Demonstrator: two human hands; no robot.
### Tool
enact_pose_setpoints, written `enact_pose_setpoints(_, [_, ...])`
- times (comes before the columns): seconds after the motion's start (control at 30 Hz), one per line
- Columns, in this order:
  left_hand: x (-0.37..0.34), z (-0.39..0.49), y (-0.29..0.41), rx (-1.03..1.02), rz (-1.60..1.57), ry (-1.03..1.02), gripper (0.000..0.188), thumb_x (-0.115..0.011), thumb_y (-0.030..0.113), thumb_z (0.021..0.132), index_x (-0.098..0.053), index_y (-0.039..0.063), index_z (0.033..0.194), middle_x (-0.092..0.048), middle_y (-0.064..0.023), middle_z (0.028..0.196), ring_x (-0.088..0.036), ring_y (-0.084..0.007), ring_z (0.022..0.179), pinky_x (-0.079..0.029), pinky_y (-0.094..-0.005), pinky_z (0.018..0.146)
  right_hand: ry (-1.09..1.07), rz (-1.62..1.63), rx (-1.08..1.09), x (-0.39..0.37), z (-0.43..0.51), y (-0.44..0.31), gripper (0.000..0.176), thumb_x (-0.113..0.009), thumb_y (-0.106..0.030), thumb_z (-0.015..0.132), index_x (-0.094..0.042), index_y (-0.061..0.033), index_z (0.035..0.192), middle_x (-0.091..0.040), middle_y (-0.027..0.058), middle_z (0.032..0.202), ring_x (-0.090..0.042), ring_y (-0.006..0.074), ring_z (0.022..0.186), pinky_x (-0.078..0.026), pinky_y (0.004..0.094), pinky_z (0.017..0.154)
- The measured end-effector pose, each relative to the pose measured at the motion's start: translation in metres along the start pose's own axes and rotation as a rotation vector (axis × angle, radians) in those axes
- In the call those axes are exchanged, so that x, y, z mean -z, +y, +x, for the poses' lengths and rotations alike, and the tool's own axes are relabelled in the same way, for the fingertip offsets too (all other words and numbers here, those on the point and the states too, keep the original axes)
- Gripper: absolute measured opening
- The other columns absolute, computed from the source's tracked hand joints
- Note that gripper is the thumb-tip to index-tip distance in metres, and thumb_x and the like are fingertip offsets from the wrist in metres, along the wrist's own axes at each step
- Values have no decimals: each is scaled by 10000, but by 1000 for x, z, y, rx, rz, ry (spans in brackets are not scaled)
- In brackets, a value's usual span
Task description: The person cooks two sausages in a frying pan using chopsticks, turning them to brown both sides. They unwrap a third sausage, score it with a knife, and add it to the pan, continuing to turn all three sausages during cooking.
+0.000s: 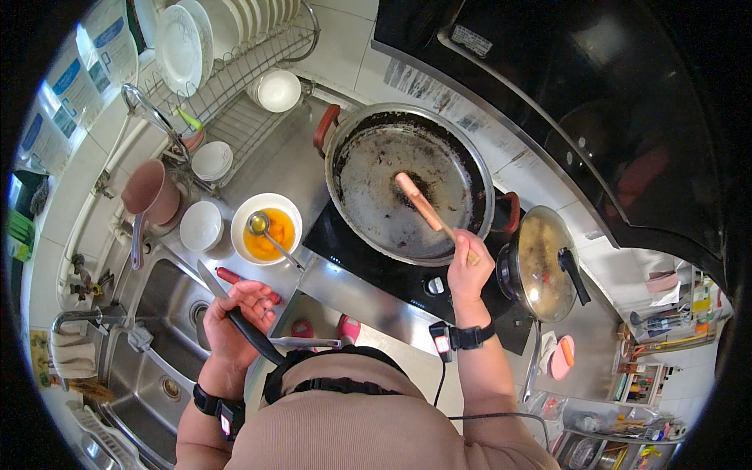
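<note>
My right hand (471, 267) grips a wooden stick (451, 232) with a pink sausage (418, 201) on its far end. The sausage is over the large round pan (376, 176), whose inside is dark and scorched. A knife (249, 332) lies across my left hand (239, 326), its black handle toward my body and its blade pointing away to the left. The fingers of that hand are loosely curled. Just beyond them, a red-wrapped sausage (230, 275) rests on the counter, partly hidden by the fingers. Nearby, a metal ladle (281, 249) leans in a white bowl (238, 226) of orange-yellow liquid.
Right of the pan stands a glass-lidded pan (543, 270) with food inside. A pink dish (562, 369) sits farther right. The steel sink (170, 294) is on my left, near a brown dipper (150, 194) and an empty-looking white bowl (201, 226). A range hood (529, 88) hangs beyond.
</note>
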State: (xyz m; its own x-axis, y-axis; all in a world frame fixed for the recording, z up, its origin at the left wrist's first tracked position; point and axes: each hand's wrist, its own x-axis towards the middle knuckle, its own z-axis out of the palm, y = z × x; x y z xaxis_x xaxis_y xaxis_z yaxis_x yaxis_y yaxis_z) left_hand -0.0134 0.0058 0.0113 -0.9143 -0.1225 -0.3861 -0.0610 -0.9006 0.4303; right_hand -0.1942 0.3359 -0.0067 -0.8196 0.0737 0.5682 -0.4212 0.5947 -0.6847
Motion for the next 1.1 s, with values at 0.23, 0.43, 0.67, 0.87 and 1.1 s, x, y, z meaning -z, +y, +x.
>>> enact_pose_setpoints(0.23, [0, -1, 1, -16, 34, 37, 352, -419, 249, 807, -615, 16, 984, -636, -127, 997, -560, -206, 825, -456, -325, 762, 8, 164, -300, 44, 10, -18, 296, -494, -188, 974, -677, 19, 870, -688, 82, 866, -619, 122, 760, -501, 255, 669])
enact_pose_setpoints(0.43, [-2, 1, 2, -10, 41, 46, 346, -433, 250, 800, -616, 18, 979, -634, -126, 996, -558, -201, 822, -451, -324, 760, -182, 224, -424, 69, 15, -14, 363, -500, -266, 976, -657, 30, 838, -688, 100, 821, -611, 112, 657, -497, 224, 573])
enact_pose_setpoints(0.67, [-6, 3, 2, 1, 37, 40, 339, -463, 253, 788, -625, 21, 977, -639, -128, 987, -562, -207, 828, -450, -323, 764, -98, 176, -394, 54, 35, 13, 390, -520, -288, 967, -651, 56, 837, -685, 118, 809, -623, 128, 642, -523, 240, 582])
enact_pose_setpoints(0.87, [-3, 2, 1, -3, 43, 41, 346, -465, 253, 785, -623, 22, 989, -642, -126, 994, -567, -214, 835, -452, -331, 773, 100, 219, -323, 47, 55, 36, 348, -488, -242, 981, -659, 28, 844, -676, 74, 808, -604, 99, 654, -496, 230, 614])
enact_pose_setpoints(1.1, [-5, 2, -4, 7, 30, 8, 348, -468, 246, 788, -622, 19, 1002, -649, -133, 1007, -574, -217, 843, -456, -337, 779, -22, -6, -106, -7, 54, 40, 129, -629, -105, 871, -661, 20, 870, -669, 119, 830, -644, 214, 779, -492, 299, 736])
